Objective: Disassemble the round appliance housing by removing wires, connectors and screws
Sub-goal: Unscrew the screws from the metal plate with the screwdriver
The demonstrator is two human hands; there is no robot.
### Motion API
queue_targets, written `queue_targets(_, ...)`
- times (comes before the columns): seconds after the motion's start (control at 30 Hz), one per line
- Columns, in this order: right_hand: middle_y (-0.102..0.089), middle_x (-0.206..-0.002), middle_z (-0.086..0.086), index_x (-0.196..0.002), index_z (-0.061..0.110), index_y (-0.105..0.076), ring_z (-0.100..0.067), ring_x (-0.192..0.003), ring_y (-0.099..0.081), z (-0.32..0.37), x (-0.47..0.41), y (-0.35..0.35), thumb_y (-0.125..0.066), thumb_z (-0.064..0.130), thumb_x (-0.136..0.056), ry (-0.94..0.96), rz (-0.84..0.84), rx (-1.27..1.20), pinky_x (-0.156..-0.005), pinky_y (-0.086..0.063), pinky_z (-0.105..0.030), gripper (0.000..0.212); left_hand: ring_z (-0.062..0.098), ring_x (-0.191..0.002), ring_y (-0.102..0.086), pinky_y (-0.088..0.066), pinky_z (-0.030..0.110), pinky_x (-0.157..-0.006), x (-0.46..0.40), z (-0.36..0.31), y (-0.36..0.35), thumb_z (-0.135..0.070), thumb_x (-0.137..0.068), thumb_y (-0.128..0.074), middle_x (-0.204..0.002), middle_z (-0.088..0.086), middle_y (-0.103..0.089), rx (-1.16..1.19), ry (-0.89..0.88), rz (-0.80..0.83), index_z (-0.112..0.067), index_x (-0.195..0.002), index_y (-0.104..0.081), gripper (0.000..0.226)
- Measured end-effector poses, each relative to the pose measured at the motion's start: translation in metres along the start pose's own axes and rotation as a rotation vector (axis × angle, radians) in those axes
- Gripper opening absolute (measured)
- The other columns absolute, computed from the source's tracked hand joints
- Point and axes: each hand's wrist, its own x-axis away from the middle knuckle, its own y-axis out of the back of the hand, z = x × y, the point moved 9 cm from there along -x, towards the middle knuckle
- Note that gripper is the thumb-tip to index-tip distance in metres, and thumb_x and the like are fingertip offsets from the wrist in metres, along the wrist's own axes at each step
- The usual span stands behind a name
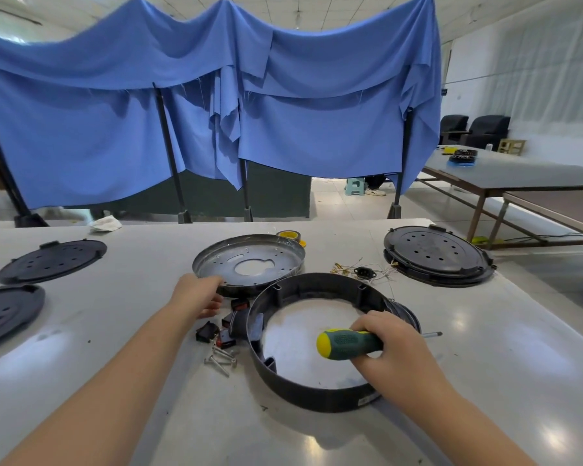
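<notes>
Left hand (199, 295) on metal plate (249, 260), right hand (394, 344) gripping screwdriver (347, 344)

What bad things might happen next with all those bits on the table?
The loose screws lie right beside the black ring housing; a nudge might scatter them. The left hand holds the metal pan by its thin rim, which may be sharp. The screwdriver in the right hand points sideways and could poke something.
</notes>
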Motion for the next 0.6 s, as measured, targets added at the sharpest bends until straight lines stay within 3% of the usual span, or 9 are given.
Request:
queue_targets(0.1,-0.051,-0.066,0.019,-0.070,0.024,-0.059,-0.004,-0.073,-0.050,0.000,0.000,0.001,-0.072,0.008,-0.069,-0.002,-0.008,0.000,-0.063,-0.037,-0.020,0.021,0.027,-0.084,-0.055,-0.041,0.032,-0.070,0.028,-0.035,0.000,-0.028,-0.087,-0.054,-0.103,0.010,-0.058,-0.435,-0.276,-0.113,-0.005,-0.119,-0.047,0.040)
queue_targets(0.17,-0.052,-0.068,0.018,-0.071,0.023,-0.061,-0.006,-0.074,-0.050,0.001,0.000,0.002,-0.072,0.007,-0.069,-0.003,-0.009,0.003,-0.064,-0.038,-0.020,0.019,0.024,-0.095,-0.057,-0.042,0.032,-0.077,0.064,-0.061,-0.012,-0.035,-0.088,-0.053,-0.109,0.002,-0.060,-0.530,-0.471,-0.134,-0.016,-0.131,-0.044,0.048)
queue_targets(0.27,-0.054,-0.069,0.015,-0.071,0.021,-0.062,-0.007,-0.074,-0.050,0.000,-0.001,0.007,-0.072,0.006,-0.069,-0.007,-0.027,0.013,-0.064,-0.036,-0.018,0.018,0.007,-0.073,-0.059,-0.049,0.030,-0.067,0.126,-0.086,-0.045,-0.037,-0.088,-0.056,-0.077,-0.009,-0.064,-0.508,-0.702,0.041,-0.026,-0.103,-0.065,0.021)
queue_targets(0.33,-0.055,-0.068,0.013,-0.069,0.023,-0.060,-0.010,-0.074,-0.051,-0.003,-0.002,0.014,-0.072,0.006,-0.069,-0.027,-0.047,0.018,-0.063,-0.036,-0.021,0.022,0.007,-0.075,-0.060,-0.053,0.035,-0.072,0.162,-0.083,-0.069,-0.038,-0.088,-0.057,-0.078,-0.011,-0.064,-0.530,-0.771,0.199,-0.028,-0.091,-0.068,0.015)
queue_targets(0.47,-0.059,-0.065,0.006,-0.066,0.022,-0.060,-0.011,-0.070,-0.054,-0.019,-0.005,0.033,-0.072,0.008,-0.071,-0.110,-0.115,-0.017,-0.059,-0.040,-0.026,0.019,0.004,-0.091,-0.054,-0.044,0.035,-0.090,0.207,-0.067,-0.090,-0.046,-0.090,-0.050,-0.087,-0.016,-0.062,-0.627,-0.891,0.230,-0.029,-0.096,-0.067,0.024)
queue_targets(0.6,-0.057,-0.058,-0.001,-0.063,0.016,-0.059,-0.021,-0.062,-0.053,-0.035,-0.007,0.042,-0.068,0.010,-0.073,-0.185,-0.133,-0.008,-0.059,-0.044,-0.035,0.015,0.005,-0.101,-0.049,-0.031,0.028,-0.096,0.234,-0.047,-0.113,-0.057,-0.090,-0.045,-0.099,-0.016,-0.058,-0.763,-1.005,0.246,-0.032,-0.107,-0.062,0.035)
